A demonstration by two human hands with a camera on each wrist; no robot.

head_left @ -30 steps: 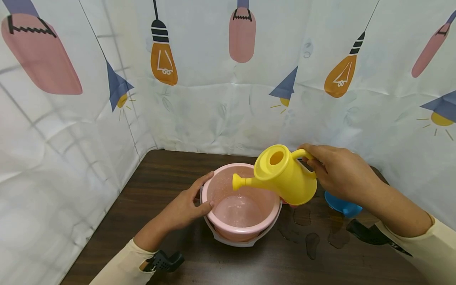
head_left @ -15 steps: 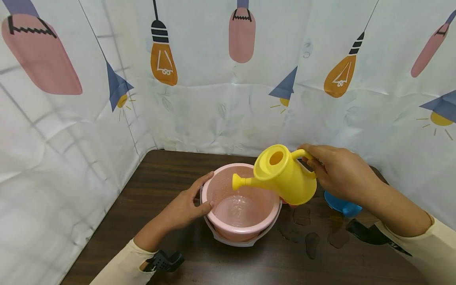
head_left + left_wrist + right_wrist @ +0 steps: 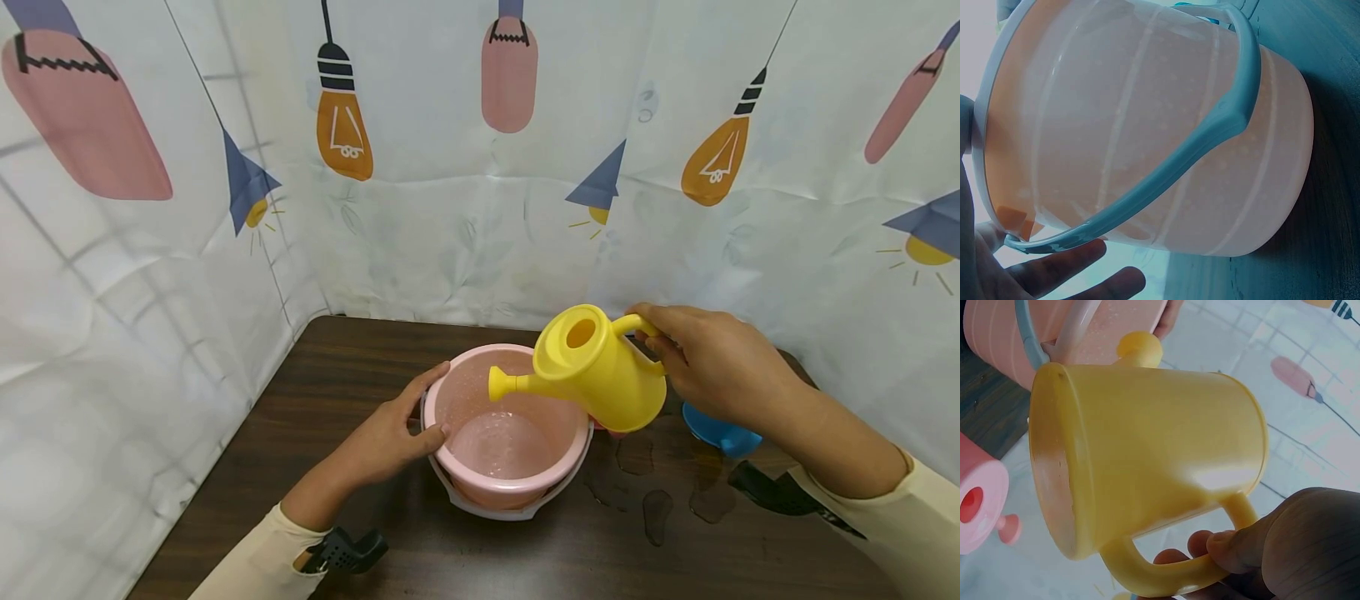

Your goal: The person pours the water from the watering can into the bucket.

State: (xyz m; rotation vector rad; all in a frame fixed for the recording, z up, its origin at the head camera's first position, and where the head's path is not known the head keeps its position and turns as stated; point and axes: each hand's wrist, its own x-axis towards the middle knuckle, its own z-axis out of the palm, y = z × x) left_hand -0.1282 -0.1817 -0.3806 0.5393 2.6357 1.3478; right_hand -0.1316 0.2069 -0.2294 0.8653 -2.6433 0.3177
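My right hand (image 3: 716, 362) grips the handle of a yellow watering can (image 3: 600, 375), tilted with its spout over a pink bucket (image 3: 480, 483). In the right wrist view, the fingers curl round the can's handle (image 3: 1166, 575). Some water (image 3: 502, 446) lies in the bottom of the bucket, its surface rippled. At the bucket's left side my left hand (image 3: 386, 437) holds the rim, thumb over the edge. The left wrist view has the bucket's lowered handle (image 3: 1166, 175) hanging beside the fingers (image 3: 1060, 265), which stretch along the outside.
Behind the yellow can stands a pink watering can (image 3: 979, 494), mostly hidden in the head view. A blue plastic object (image 3: 720, 431) lies under the right forearm. Water puddles (image 3: 657, 515) spot the dark wooden table (image 3: 450, 558). A printed curtain (image 3: 450, 225) borders the back and left.
Both hands and the watering can stay almost still. Half a second ago a splash showed in the bucket's water; now the surface has smaller ripples.
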